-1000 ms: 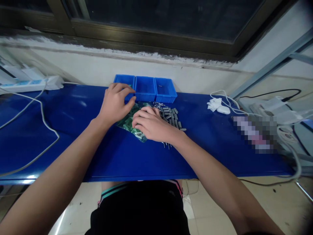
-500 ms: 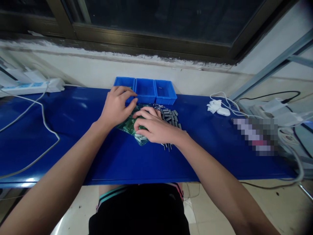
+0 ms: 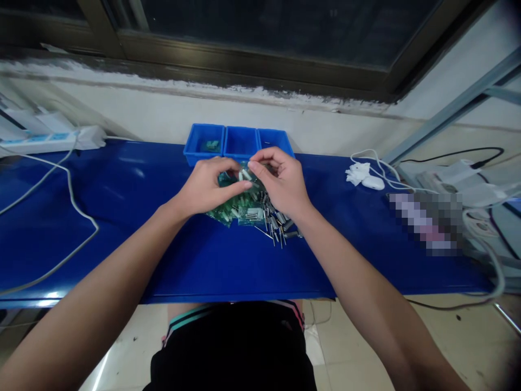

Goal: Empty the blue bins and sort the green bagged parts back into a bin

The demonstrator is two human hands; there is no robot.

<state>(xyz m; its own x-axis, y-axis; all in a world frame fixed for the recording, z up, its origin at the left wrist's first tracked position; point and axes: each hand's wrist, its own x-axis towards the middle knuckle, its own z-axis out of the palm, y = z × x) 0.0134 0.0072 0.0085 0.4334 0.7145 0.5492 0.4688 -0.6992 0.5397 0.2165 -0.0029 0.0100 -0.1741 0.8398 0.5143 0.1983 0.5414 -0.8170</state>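
Circuit board (image 3: 228, 179) between both hands

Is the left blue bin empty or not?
Not empty: a small green piece lies inside the left bin.

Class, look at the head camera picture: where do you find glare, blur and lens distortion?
Head view: glare streaks on the blue table at left; a pixelated patch hides something at right; the window sill bows from wide-angle distortion; small parts between the left hand and right hand look soft.

No text, label, brand, number or sign is readable anywhere; one patch at the right is blurred out.
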